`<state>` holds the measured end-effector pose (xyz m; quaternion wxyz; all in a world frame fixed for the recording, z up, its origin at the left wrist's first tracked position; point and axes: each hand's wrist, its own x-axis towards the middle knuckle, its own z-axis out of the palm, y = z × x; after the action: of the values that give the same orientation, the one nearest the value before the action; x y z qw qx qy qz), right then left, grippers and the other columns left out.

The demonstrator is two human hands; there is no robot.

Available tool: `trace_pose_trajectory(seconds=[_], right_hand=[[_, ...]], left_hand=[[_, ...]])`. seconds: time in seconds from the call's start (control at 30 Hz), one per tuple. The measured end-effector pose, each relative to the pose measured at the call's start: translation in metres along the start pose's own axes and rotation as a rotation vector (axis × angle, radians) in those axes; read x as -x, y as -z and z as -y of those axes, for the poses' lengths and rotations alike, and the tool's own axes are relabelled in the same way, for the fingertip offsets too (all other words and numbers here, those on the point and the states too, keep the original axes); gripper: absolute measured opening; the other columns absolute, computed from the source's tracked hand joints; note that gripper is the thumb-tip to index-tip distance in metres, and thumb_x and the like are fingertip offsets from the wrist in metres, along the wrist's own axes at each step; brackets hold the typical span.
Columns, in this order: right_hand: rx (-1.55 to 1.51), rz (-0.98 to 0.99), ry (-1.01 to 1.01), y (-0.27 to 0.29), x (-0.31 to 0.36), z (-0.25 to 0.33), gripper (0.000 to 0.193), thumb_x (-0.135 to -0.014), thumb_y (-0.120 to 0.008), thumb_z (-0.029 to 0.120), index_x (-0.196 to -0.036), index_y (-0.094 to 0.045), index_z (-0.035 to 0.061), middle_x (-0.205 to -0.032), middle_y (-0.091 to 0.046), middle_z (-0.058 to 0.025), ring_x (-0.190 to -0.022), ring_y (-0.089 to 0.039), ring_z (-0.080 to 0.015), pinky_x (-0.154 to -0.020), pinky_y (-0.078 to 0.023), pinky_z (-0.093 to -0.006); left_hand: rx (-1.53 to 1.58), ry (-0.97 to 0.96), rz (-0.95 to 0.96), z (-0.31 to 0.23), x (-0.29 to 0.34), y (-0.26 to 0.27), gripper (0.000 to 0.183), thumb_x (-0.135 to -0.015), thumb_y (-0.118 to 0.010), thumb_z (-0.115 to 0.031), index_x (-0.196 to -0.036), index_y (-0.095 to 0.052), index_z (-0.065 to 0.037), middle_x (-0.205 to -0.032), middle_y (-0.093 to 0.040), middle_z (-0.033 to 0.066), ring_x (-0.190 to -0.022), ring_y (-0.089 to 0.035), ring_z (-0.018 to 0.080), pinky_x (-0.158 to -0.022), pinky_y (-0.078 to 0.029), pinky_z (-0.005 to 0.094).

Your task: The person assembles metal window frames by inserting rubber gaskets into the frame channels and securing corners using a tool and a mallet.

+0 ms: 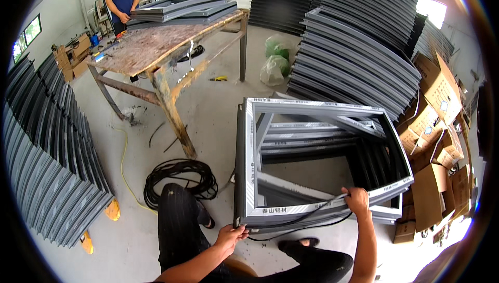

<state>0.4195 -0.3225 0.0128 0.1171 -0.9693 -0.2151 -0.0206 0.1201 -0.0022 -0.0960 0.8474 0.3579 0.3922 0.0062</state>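
Two hands gripping: left hand [230, 235] pinches thin black rubber sealing strip [306, 215]; right hand [357, 200] presses it onto grey rectangular aluminium window frame [312, 107].

frame opening: wide open inside the grey window frame [322, 158], a hand fits right through
near rail: black rubber strip [306, 215] runs along it, pinched by the right hand [357, 200]
right side: cardboard boxes [434, 127] crowd close
left side: bare concrete floor [208, 106], only the cable coil [179, 181] lying there
behind: stacked frames [358, 59] wall it off
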Motion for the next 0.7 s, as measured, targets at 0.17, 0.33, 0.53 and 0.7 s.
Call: trace_pose_trajectory(seconds=[0.17,0.33,0.53,0.7], right_hand=[[-0.146,-0.069,0.145,-0.019,-0.017,0.029,0.014,-0.074,-0.071,0.016,-0.074,-0.066,0.0028,-0.072,-0.063,-0.0208,-0.071,-0.061,-0.0411,-0.065,-0.048,-0.0469],[-0.177,-0.158,0.134,-0.039,-0.04,0.127,0.021,-0.081,-0.068,0.02,-0.07,-0.064,0.0028,-0.066,-0.061,-0.0198,-0.064,-0.061,-0.0398,-0.061,-0.049,-0.0458],[-0.241,-0.15,0.043,-0.062,-0.077,0.215,0.026,-0.084,-0.067,0.025,-0.07,-0.062,0.0038,-0.066,-0.061,-0.0201,-0.064,-0.06,-0.0416,-0.059,-0.048,-0.046],[-0.274,-0.249,0.084,-0.063,-0.08,0.216,0.015,-0.081,-0.069,0.017,-0.077,-0.063,0.0043,-0.071,-0.062,-0.0176,-0.066,-0.06,-0.0392,-0.06,-0.049,-0.0437]], left_hand=[[0.047,-0.139,-0.106,-0.06,-0.047,0.017,0.016,-0.091,-0.066,-0.016,-0.09,-0.061,-0.001,-0.079,-0.067,0.0098,-0.067,-0.063,0.0171,-0.064,-0.052,0.0288],[0.273,-0.249,-0.216,-0.171,-0.152,0.048,0.019,-0.09,-0.069,-0.021,-0.085,-0.056,-0.009,-0.075,-0.059,0.0029,-0.063,-0.059,0.0148,-0.061,-0.056,0.0299],[-0.002,-0.251,-0.261,-0.287,-0.244,0.081,0.021,-0.091,-0.067,-0.031,-0.091,-0.057,-0.012,-0.074,-0.058,-0.002,-0.068,-0.06,0.0123,-0.061,-0.053,0.0275],[-0.127,-0.17,-0.222,-0.29,-0.239,0.037,0.033,-0.087,-0.07,-0.039,-0.099,-0.058,-0.01,-0.086,-0.063,0.0028,-0.079,-0.064,0.0172,-0.068,-0.054,0.0318]])
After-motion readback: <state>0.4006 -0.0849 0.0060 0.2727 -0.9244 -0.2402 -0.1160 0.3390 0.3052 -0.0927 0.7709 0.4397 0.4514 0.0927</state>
